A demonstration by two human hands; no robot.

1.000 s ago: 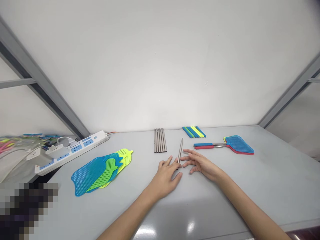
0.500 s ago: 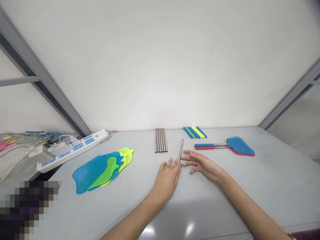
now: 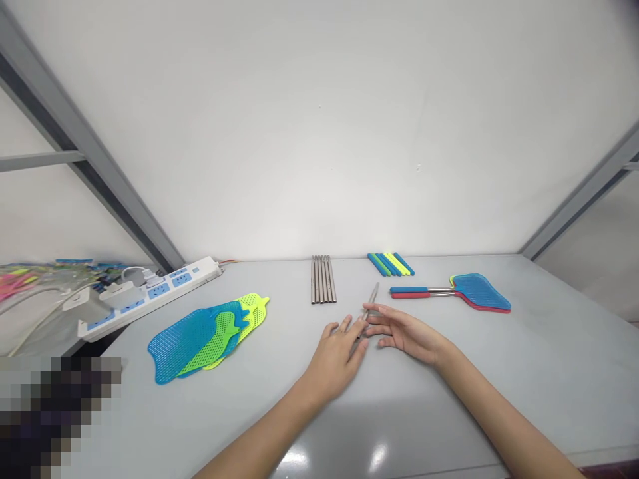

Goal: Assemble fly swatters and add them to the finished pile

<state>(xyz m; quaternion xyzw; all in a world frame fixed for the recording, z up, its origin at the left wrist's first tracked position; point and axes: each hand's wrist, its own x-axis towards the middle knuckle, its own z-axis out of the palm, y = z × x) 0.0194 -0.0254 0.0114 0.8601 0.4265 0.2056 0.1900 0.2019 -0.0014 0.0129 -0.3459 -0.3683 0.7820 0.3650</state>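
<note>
A thin silver metal rod (image 3: 374, 293) points away from me and leans a little to the right. My left hand (image 3: 337, 356) has its fingers on the near end, which they hide along with the grip itself. From the right, my right hand (image 3: 407, 334) reaches in with fingers stretched out, its index fingertip against the rod. Beyond my hands lies a row of several metal tubes (image 3: 323, 279). Further right is a row of blue, green and yellow handle sleeves (image 3: 391, 264). Assembled fly swatters with a blue top head (image 3: 479, 291) lie right of my right hand.
Loose mesh swatter heads, the blue one (image 3: 182, 339) among them, overlap at the left. A white power strip (image 3: 190, 274) with plugs lies behind them. A wall backs the grey table (image 3: 239, 412). Plastic bags are at far left, and a blurred-out patch covers the lower left.
The rod's far tip has swung to the right and slightly down. My right hand's fingertips have come against the rod, closer to my left hand.
</note>
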